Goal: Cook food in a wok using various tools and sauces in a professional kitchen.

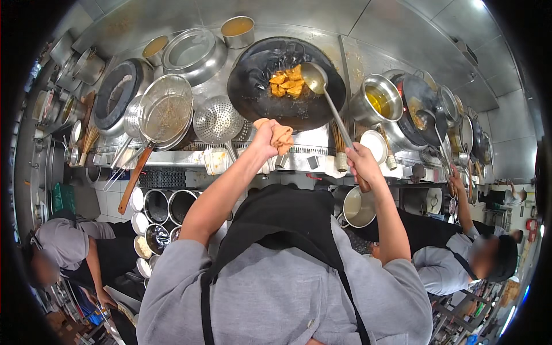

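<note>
A large black wok (254,99) sits before me on the range, its inside shiny with oil. Browned, orange-yellow chunks of food (284,83) lie together near its middle. My left hand (265,140) is closed on a folded orange cloth (282,137) at the wok's near rim; the cloth and hand hide whatever part of the rim or handle lies beneath. In my right hand (363,161) is the wooden grip of a long-handled metal ladle (314,78). Its bowl is inside the wok, against the right side of the food.
Left of the wok are a perforated skimmer (218,120) and a wire strainer (166,108) with a wooden handle. A steel pot of oil (377,101) stands at right, near a bamboo brush (340,157). Co-workers stand on both sides; the right one (448,263) works another wok (407,108).
</note>
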Available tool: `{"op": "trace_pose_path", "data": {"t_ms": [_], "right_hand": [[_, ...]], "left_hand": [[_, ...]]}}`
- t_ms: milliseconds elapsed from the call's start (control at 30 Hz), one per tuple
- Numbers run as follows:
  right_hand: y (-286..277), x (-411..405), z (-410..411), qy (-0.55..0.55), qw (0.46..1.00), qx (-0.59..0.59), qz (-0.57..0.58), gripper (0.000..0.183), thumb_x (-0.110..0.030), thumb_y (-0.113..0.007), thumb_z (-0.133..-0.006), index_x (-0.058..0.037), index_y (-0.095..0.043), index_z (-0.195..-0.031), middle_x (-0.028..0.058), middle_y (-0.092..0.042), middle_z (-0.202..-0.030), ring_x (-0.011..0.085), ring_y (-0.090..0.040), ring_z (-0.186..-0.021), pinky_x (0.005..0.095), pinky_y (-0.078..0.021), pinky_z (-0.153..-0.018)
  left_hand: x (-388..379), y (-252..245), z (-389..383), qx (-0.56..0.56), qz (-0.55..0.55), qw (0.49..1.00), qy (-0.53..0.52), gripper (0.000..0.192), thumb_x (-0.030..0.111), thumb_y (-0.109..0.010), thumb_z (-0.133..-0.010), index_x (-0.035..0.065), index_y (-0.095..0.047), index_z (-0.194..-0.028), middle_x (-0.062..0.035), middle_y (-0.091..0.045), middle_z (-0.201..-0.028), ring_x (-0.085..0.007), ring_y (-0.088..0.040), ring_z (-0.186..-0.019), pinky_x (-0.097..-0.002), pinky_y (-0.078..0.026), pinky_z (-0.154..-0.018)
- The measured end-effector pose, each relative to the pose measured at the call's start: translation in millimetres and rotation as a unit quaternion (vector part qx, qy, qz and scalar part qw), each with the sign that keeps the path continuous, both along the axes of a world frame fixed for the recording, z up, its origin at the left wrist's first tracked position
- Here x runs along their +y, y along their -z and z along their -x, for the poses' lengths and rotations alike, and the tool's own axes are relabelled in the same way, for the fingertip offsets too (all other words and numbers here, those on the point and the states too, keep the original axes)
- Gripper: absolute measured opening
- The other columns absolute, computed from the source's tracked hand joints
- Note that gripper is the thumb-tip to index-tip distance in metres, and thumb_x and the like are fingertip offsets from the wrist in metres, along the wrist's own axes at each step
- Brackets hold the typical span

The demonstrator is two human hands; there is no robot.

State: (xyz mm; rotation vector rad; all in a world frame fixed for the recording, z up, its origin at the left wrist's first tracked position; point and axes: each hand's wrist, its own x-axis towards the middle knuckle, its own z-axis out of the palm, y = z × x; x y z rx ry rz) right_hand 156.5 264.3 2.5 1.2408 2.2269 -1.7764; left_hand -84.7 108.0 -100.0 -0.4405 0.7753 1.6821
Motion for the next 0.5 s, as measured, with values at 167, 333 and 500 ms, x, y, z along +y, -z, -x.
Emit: {"op": "trace_pose_path", "data": {"t_ms": [167,333,500], "right_hand": [[18,10,20,0.038,0.998,0.043,0.041,0.025,-0.030,-0.048,-0.099,-0.0070,-0.050,-0.092,-0.0007,-0.048,-0.062,0.0085,-0.044,-0.043,0.0271,-0.0409,-0.036],[54,5,14,0.126,0.988,0.076,0.035,0.024,-0.029,-0.047,-0.099,-0.0051,-0.052,-0.098,0.0000,-0.049,-0.062,0.0092,-0.044,-0.042,0.0279,-0.0396,-0.033],[46,-46,37,0.122,0.857,0.202,0.458,0.032,-0.030,-0.046,-0.100,-0.0060,-0.050,-0.121,-0.0036,-0.042,-0.062,0.0069,-0.039,-0.040,0.0261,-0.0363,-0.031]], "left_hand": [[8,-2,25,0.031,-0.010,0.997,0.063,0.018,0.020,-0.046,-0.086,0.0059,-0.054,-0.078,-0.0117,-0.061,-0.074,-0.0250,-0.062,-0.061,-0.0407,-0.054,-0.053],[-13,9,-35,0.254,0.097,0.960,-0.062,0.012,0.012,-0.052,-0.082,0.0038,-0.053,-0.091,-0.0076,-0.057,-0.072,-0.0219,-0.059,-0.058,-0.0371,-0.051,-0.050],[-51,57,-69,0.466,0.208,0.854,-0.100,0.053,0.006,-0.059,-0.072,0.0013,-0.039,-0.121,-0.0112,-0.051,-0.105,-0.0223,-0.056,-0.095,-0.0351,-0.048,-0.084]]}}
